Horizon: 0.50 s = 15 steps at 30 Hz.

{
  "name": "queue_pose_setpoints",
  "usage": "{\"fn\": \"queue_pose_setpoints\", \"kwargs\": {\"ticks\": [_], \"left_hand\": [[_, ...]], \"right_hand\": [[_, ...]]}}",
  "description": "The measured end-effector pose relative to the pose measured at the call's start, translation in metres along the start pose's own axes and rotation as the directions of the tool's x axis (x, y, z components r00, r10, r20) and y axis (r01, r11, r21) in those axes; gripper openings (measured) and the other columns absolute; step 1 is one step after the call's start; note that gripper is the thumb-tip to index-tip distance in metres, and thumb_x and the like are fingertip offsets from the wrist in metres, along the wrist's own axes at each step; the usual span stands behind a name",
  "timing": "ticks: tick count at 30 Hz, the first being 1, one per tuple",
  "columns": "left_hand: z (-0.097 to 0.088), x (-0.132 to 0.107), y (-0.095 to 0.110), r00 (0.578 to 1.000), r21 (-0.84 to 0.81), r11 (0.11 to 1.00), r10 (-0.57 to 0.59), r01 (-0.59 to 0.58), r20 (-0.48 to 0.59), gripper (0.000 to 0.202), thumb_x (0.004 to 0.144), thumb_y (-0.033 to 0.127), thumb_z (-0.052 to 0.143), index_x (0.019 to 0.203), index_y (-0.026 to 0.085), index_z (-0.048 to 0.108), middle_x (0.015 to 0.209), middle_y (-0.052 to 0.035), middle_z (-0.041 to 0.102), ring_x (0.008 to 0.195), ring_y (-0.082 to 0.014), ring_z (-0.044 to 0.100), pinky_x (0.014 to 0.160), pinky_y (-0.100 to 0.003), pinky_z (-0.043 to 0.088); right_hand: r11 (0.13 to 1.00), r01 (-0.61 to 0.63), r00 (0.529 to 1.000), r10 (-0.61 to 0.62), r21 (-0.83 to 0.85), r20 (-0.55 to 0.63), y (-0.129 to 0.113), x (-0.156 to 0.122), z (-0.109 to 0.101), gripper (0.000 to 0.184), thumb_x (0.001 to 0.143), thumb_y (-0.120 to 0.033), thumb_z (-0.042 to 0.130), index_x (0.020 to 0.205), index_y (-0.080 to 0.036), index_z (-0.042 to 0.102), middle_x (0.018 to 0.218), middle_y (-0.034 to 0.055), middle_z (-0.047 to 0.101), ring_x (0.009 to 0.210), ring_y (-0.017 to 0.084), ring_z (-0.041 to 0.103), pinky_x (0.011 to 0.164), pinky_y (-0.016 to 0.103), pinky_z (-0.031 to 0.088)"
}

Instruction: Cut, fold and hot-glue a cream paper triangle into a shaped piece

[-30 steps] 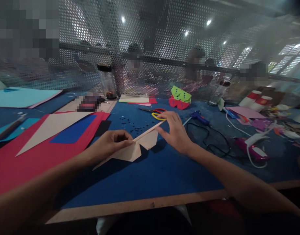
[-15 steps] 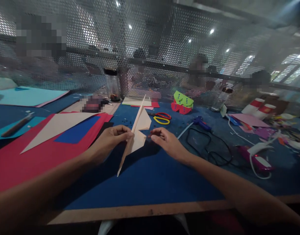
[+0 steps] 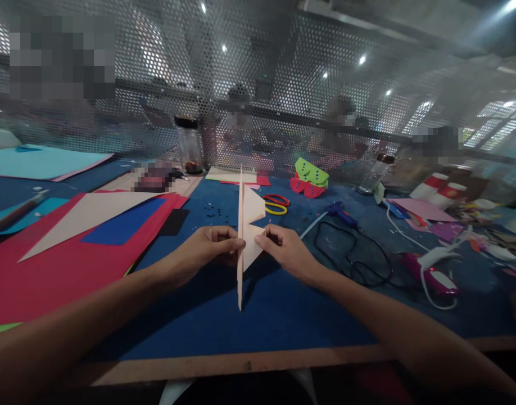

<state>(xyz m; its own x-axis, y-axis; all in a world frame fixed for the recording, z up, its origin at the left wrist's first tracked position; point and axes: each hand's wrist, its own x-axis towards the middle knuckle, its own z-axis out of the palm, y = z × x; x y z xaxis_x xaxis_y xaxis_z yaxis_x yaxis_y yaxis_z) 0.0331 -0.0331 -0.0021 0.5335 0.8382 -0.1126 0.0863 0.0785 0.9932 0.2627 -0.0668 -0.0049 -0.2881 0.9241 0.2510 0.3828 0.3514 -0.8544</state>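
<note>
A cream paper cutout (image 3: 253, 207), folded lengthwise and standing nearly edge-on to me, is held above the blue tabletop. Its right side carries a flap with a V-shaped notch. My left hand (image 3: 211, 244) is closed on the folded edge, thumb in front and fingers partly hidden behind the paper. With thumb and fingers, my right hand (image 3: 289, 252) pinches the outer edge of the flap below the notch. Just behind the cutout lie scissors (image 3: 279, 214) with red and yellow handles, their blades hidden by the paper.
Left lie red sheets (image 3: 72, 281), a cream triangle (image 3: 89, 211) and a blue piece (image 3: 123, 222). Green (image 3: 311, 171) and red paper masks stand behind. A blue glue gun (image 3: 342, 214), corded power strip (image 3: 430, 274) and paper cups (image 3: 429, 185) are right. A perforated partition (image 3: 275, 73) backs the table.
The cutout has turned from leaning right to nearly upright and shifted slightly right. My right hand, apart from it before, now grips the flap. The left hand keeps its hold.
</note>
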Motion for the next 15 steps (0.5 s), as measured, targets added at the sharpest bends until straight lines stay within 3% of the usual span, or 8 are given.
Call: {"fn": "queue_pose_setpoints", "kwargs": {"ticks": [4, 6, 8, 11, 15], "left_hand": [[-0.003, -0.005, 0.0, 0.997, 0.016, 0.998, 0.059, -0.059, -0.058, 0.031, 0.083, 0.047, 0.085, 0.079, 0.019, 0.072, 0.076, -0.001, 0.071, 0.07, -0.0131, 0.064, 0.071, -0.027, 0.054], [-0.004, -0.005, 0.003, 0.988, 0.036, 0.994, 0.103, -0.099, -0.112, 0.033, 0.084, 0.047, 0.083, 0.076, 0.018, 0.07, 0.072, -0.0004, 0.068, 0.067, -0.0122, 0.061, 0.067, -0.025, 0.051], [-0.004, -0.005, 0.004, 0.979, 0.052, 0.991, 0.133, -0.126, -0.153, 0.035, 0.084, 0.047, 0.082, 0.073, 0.017, 0.068, 0.069, 0.0005, 0.066, 0.065, -0.0116, 0.058, 0.065, -0.024, 0.049], [-0.005, -0.005, 0.004, 0.974, 0.055, 0.989, 0.148, -0.14, -0.171, 0.035, 0.084, 0.048, 0.082, 0.073, 0.017, 0.068, 0.069, 0.0008, 0.065, 0.066, -0.0119, 0.059, 0.066, -0.025, 0.05], [-0.003, -0.005, 0.002, 0.976, 0.045, 0.99, 0.142, -0.137, -0.163, 0.035, 0.082, 0.048, 0.082, 0.073, 0.018, 0.068, 0.068, 0.0012, 0.066, 0.065, -0.0119, 0.059, 0.066, -0.025, 0.05]], "right_hand": [[0.998, 0.051, 0.996, -0.052, -0.026, -0.072, 0.004, -0.001, 0.004, 0.031, 0.104, -0.052, 0.058, 0.107, -0.021, 0.063, 0.099, 0.0044, 0.072, 0.09, 0.02, 0.068, 0.082, 0.034, 0.054], [0.981, 0.151, 0.967, -0.172, -0.123, -0.19, 0.006, -0.002, 0.004, 0.029, 0.106, -0.045, 0.057, 0.124, -0.022, 0.06, 0.115, 0.0085, 0.071, 0.1, 0.021, 0.07, 0.091, 0.037, 0.057], [0.901, 0.285, 0.9, -0.369, -0.328, -0.232, 0.007, -0.004, 0.003, 0.024, 0.107, -0.033, 0.057, 0.128, -0.023, 0.059, 0.121, 0.0104, 0.068, 0.108, 0.023, 0.067, 0.098, 0.04, 0.056], [0.672, 0.43, 0.808, -0.584, -0.603, -0.074, 0.005, -0.009, 0.0, 0.021, 0.107, -0.022, 0.056, 0.126, -0.023, 0.063, 0.121, 0.0105, 0.067, 0.116, 0.026, 0.062, 0.104, 0.043, 0.051], [0.452, 0.517, 0.768, -0.62, -0.727, 0.161, 0.001, -0.013, 0.001, 0.024, 0.107, -0.025, 0.062, 0.131, -0.024, 0.065, 0.128, 0.0096, 0.068, 0.123, 0.027, 0.058, 0.104, 0.043, 0.046]]}}
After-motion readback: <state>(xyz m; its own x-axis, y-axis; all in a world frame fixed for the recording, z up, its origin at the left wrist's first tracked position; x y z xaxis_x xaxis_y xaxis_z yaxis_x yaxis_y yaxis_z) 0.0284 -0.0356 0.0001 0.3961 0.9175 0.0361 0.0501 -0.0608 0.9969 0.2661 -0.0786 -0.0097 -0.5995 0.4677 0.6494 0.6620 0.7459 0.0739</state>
